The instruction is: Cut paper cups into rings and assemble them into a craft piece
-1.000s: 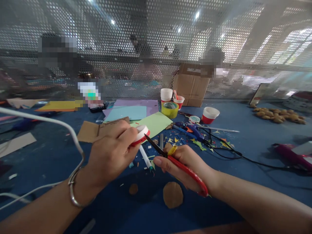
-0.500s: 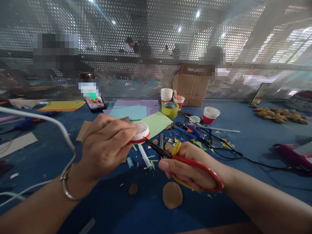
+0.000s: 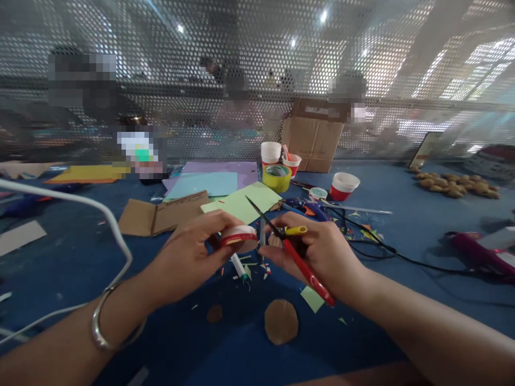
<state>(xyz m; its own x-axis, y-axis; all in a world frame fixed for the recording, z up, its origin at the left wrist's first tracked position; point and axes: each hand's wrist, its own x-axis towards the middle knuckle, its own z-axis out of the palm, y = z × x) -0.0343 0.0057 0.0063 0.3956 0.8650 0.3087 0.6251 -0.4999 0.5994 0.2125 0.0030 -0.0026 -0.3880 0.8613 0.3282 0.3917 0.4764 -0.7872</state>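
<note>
My left hand [image 3: 189,260] is closed on a cut-down paper cup [image 3: 241,234], a short white piece with a red band, tilted above the table. In my right hand [image 3: 328,244] are the scissors [image 3: 303,271], with red and yellow handles. Their dark blades point up and to the left, just right of the cup piece and apart from it. Some of my right fingers are hidden behind the handles. Below my hands lie a cardboard disc [image 3: 281,323] and a smaller brown disc [image 3: 214,313]. A white marker [image 3: 238,266] lies under the cup piece.
Coloured paper [image 3: 213,185], folded cardboard [image 3: 181,212], yellow tape [image 3: 277,179] and paper cups [image 3: 345,186] stand or lie beyond my hands. A purple glue gun [image 3: 477,254] is at right. A white cable [image 3: 96,209] loops at left. Paper scraps litter the middle.
The scissors have come away from the cup's edge and now point more upward. My left hand has turned the cup piece and moved slightly right. A small green paper piece now shows below my right hand.
</note>
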